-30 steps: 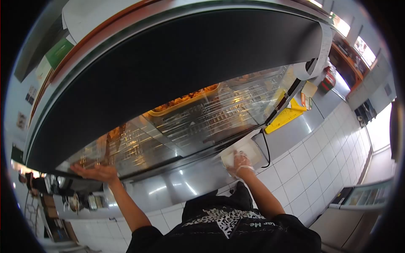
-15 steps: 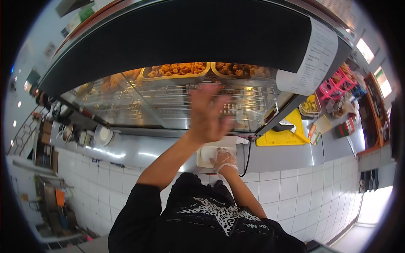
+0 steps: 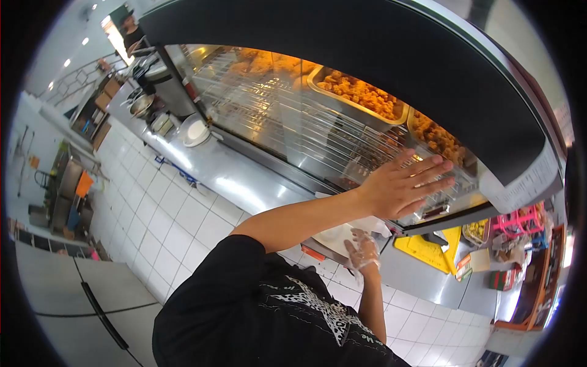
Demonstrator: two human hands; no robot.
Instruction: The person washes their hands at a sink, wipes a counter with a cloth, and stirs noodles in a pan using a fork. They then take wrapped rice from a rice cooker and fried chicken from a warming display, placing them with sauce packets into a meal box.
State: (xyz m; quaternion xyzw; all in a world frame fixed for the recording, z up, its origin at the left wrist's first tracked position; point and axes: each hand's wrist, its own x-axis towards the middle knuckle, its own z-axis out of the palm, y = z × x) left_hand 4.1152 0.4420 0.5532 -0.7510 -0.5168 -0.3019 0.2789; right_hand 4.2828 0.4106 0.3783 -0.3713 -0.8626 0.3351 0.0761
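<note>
My bare left hand (image 3: 403, 186) is stretched out with fingers spread, in front of the glass side of a warming display case (image 3: 293, 131). I cannot tell whether the palm presses on the glass. Lower down, my right hand (image 3: 364, 249), in a clear plastic glove, rests with fingers apart at a white paper-lined tray (image 3: 333, 238) on the steel counter. My left forearm partly hides that tray. Inside the case, metal pans of fried chicken pieces (image 3: 361, 95) stand behind wire racks (image 3: 269, 98).
Right of the case lies a yellow cutting board (image 3: 431, 249) with a dark-handled tool on it. Beyond it are a tub of yellow food (image 3: 476, 231) and a pink basket (image 3: 520, 221). White plates (image 3: 195, 131) stand on the left counter. A person (image 3: 131, 33) is far back left.
The view has swung left and tilted. My left hand, blurred earlier, has moved right along the case front and is now spread. My gloved right hand stays by the tray.
</note>
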